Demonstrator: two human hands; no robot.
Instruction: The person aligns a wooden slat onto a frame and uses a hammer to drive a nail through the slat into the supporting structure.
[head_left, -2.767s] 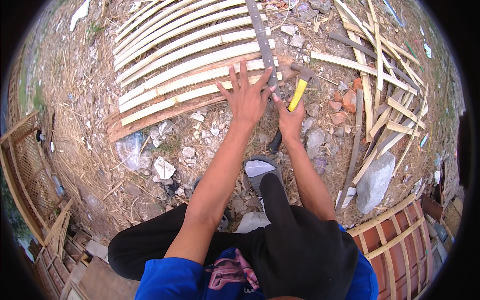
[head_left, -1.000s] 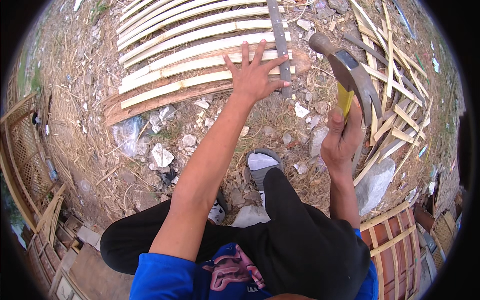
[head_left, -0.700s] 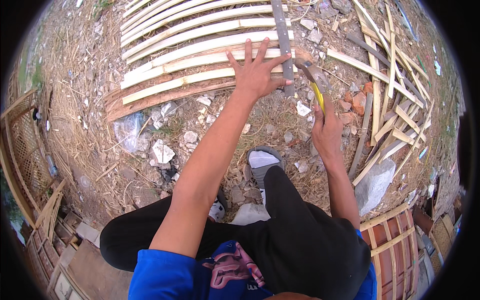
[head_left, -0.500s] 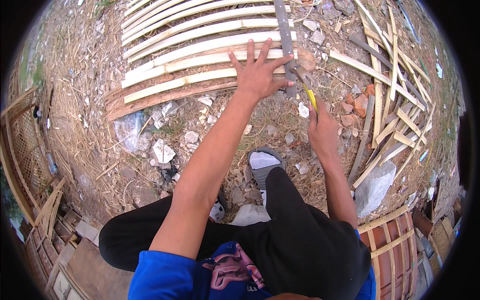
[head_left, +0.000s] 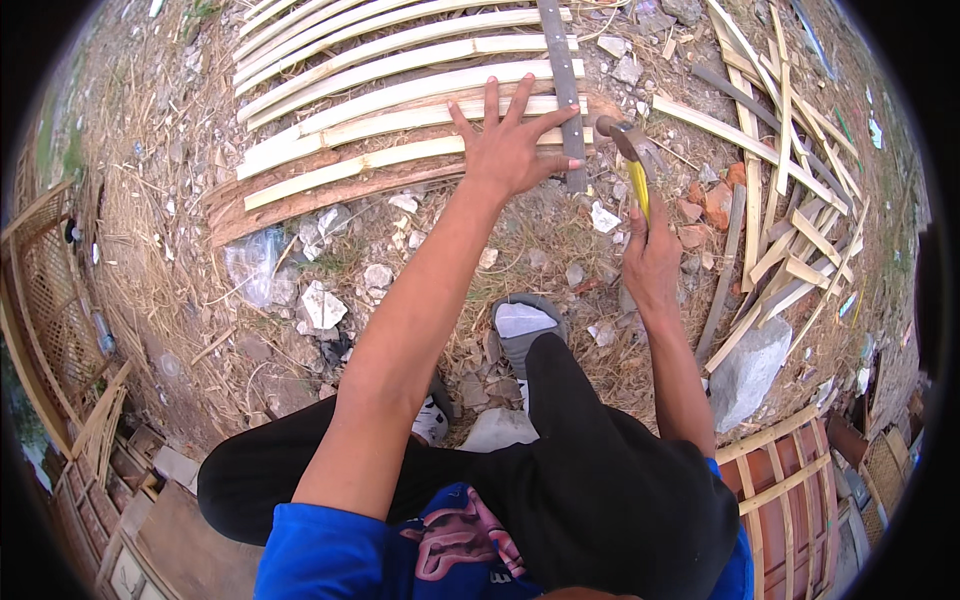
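My left hand [head_left: 502, 152] lies with fingers spread over the nearest pale wooden slats [head_left: 360, 162], its thumb and index finger reaching onto a dark flat strip [head_left: 558, 70]. That strip crosses the slats' right ends, with small nail-like spots along it. Under the nearest slats is a rough brown plank [head_left: 230, 220]. My right hand [head_left: 652, 262] is closed around the handle of a claw hammer [head_left: 640, 185], which has a yellow grip and a metal head. The hammer head is raised just right of the strip, apart from it. Any nail under my left fingers is hidden.
A heap of loose wooden strips [head_left: 795, 200] lies to the right beside a large grey stone [head_left: 750, 375]. Rubble, brick pieces [head_left: 718, 203] and clear plastic [head_left: 255, 265] litter the dry ground. A slatted wooden frame [head_left: 785, 500] is at lower right, a lattice panel [head_left: 60, 270] at far left.
The hammer has swung back to the right, its head moving off the dark strip's near end. My left hand keeps its spread hold on the slats and strip.
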